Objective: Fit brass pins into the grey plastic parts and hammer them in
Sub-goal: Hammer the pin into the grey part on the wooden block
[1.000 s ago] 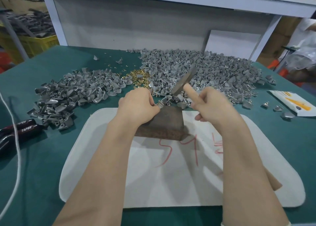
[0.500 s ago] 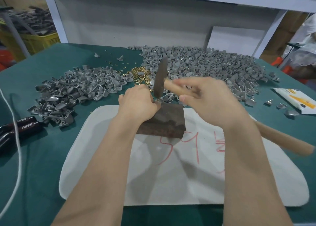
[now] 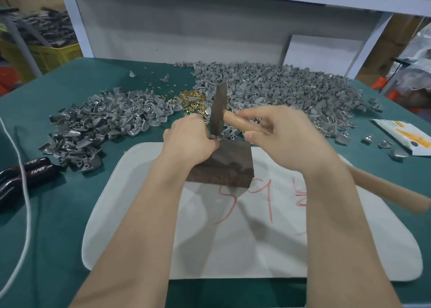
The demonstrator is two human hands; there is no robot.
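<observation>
My left hand (image 3: pixel 190 142) pinches a small grey plastic part (image 3: pixel 215 137) on the far left corner of a dark metal block (image 3: pixel 229 165). My right hand (image 3: pixel 284 137) grips the wooden handle of a hammer (image 3: pixel 218 109). The hammer's dark head stands upright with its lower end down on the part. The handle's end (image 3: pixel 391 191) sticks out past my right forearm. A heap of brass pins (image 3: pixel 192 100) lies just behind my left hand. Grey parts lie in a big pile (image 3: pixel 279 91) at the back right and a smaller pile (image 3: pixel 100 123) at the left.
The block stands on a white mat (image 3: pixel 256 237) with red writing, on a green table (image 3: pixel 58 214). Black pliers (image 3: pixel 25 174) and a white cord (image 3: pixel 25 191) lie at the left edge. A white packet (image 3: pixel 405 135) and a few loose parts lie far right.
The hammer head has swung from tilted up and right to upright and come down onto the part held on the block. My left hand has stayed put.
</observation>
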